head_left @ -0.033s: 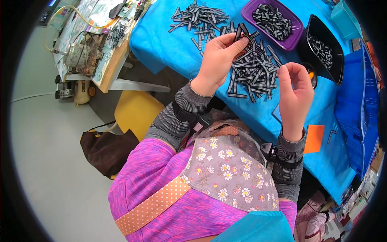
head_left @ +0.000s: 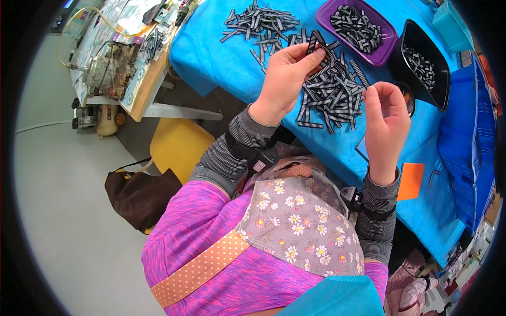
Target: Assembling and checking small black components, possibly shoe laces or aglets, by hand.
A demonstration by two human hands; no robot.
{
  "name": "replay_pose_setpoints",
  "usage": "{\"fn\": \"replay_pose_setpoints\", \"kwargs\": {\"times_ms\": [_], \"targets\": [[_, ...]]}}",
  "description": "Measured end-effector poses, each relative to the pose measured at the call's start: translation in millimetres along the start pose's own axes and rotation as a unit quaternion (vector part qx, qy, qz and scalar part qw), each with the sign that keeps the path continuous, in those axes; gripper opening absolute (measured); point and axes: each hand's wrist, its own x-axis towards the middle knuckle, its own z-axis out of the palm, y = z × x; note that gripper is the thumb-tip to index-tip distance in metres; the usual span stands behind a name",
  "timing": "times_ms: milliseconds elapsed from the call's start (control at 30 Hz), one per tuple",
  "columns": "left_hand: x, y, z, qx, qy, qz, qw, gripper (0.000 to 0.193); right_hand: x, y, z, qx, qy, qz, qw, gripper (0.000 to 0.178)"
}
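My left hand point(head_left: 287, 73) pinches a folded strip of black-and-white striped ribbon point(head_left: 313, 41) between thumb and forefinger, above a pile of similar short strips point(head_left: 334, 100). To the right of that pile, my right hand point(head_left: 387, 113) is closed, with thumb and forefinger pressed together. The end of one slanting striped strip point(head_left: 359, 72) meets its fingertips; whether they grip it cannot be made out. A second, looser heap of strips point(head_left: 261, 23) lies farther off to the left on the blue table cover point(head_left: 211, 58).
Behind the pile stand a purple tub point(head_left: 390, 31) and a black bin point(head_left: 444, 87), both with small striped pieces inside. A round container point(head_left: 412, 102) is partly hidden by my right hand. An orange card point(head_left: 411, 181) lies nearer me. Blue crates point(head_left: 464, 142) stand at right, a cluttered workbench point(head_left: 147, 79) at left.
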Motion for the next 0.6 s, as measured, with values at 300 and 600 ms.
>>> {"fn": "replay_pose_setpoints", "kwargs": {"times_ms": [300, 600], "targets": [[-4.7, 2.1, -1.8, -0.025, -0.029, -0.013, 0.999, 0.016, -1.9, 1.4, -0.9, 0.022, -0.055, 0.032, 0.998, 0.016], [-7.6, -4.3, -1.1, 0.022, -0.053, -0.003, 0.998, 0.018, -0.8, -7.4, 10.2, -0.060, -0.065, -0.004, 0.996, 0.015]]}}
